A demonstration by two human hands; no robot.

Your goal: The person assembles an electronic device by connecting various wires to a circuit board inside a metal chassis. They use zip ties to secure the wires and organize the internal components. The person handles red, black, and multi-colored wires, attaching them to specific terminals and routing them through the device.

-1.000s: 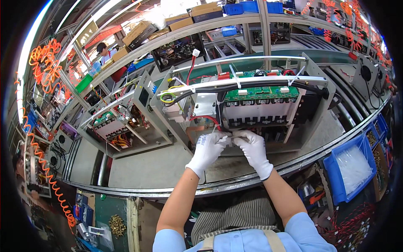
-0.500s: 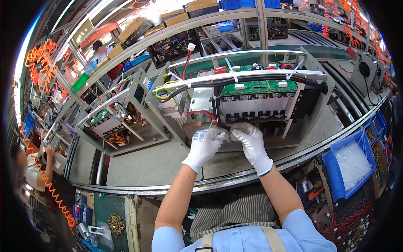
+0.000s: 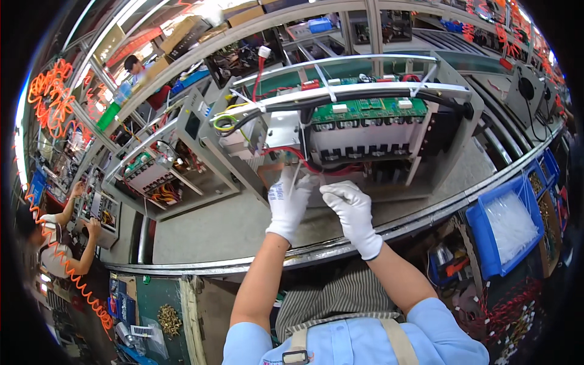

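Note:
In front of me stands an open grey metal chassis (image 3: 447,155) with a green circuit board (image 3: 365,110) and a black cable bundle (image 3: 365,104) tied along its top rail. My white-gloved left hand (image 3: 288,205) is at its lower front opening, fingers closed beside red wires (image 3: 291,150); their grip is partly hidden. A thin white strip like a cable tie (image 3: 296,175) stands up against that hand. Just to its right, my gloved right hand (image 3: 353,213) is closed in a pinch, apart from the left. Whatever its fingertips hold is too small to make out.
A second open chassis (image 3: 182,194) stands to the left on the metal-edged bench (image 3: 194,243). At right, a blue bin (image 3: 505,225) holds white strips. Brass fittings (image 3: 169,320) lie lower left, near a coiled orange hose (image 3: 79,280). Another person (image 3: 64,243) works at far left.
My hands were together at the wires and have now separated. The left shifted slightly left and deeper in; the right drew back a little toward me. The view also shifted slightly.

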